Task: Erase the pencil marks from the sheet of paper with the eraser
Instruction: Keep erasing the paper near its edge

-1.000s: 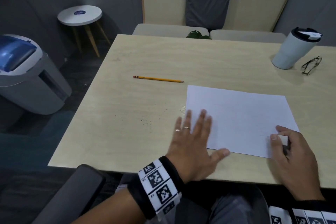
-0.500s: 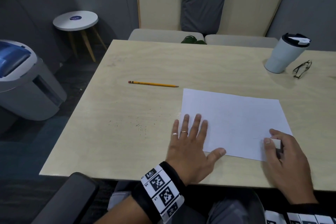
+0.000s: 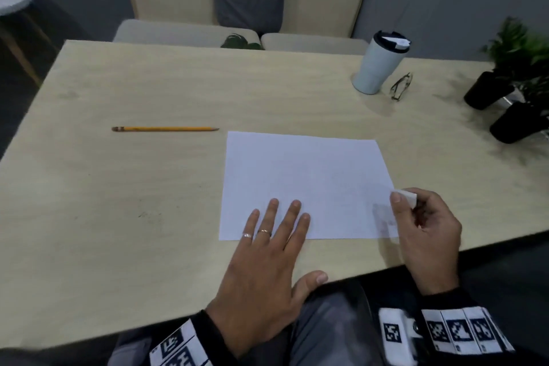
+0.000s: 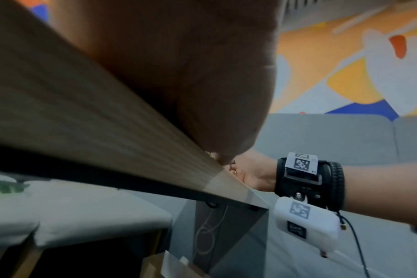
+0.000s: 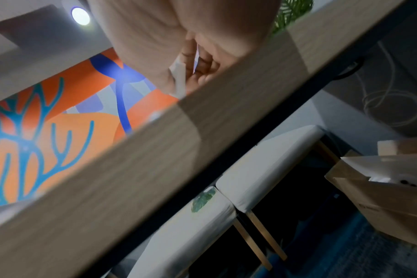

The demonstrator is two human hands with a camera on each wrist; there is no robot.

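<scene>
Head view: I see the left hand [image 3: 261, 270] flat, fingers straight and spread, pressing the paper's [image 3: 306, 181] near edge on the table [image 3: 118, 187]. The right hand [image 3: 427, 232] pinches the eraser [image 3: 407, 197] at the paper's right edge. Pencil [image 3: 165, 129] well left.

Right wrist view: fingers [image 5: 204, 65] clamped on the eraser [image 5: 179, 79].

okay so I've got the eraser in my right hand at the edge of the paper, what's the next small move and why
Probably slide the eraser leftward onto the sheet and start rubbing. Your right hand pinches it at the sheet's right edge, and your left hand already lies flat on the near edge. Any marks are too faint to locate here.
</scene>
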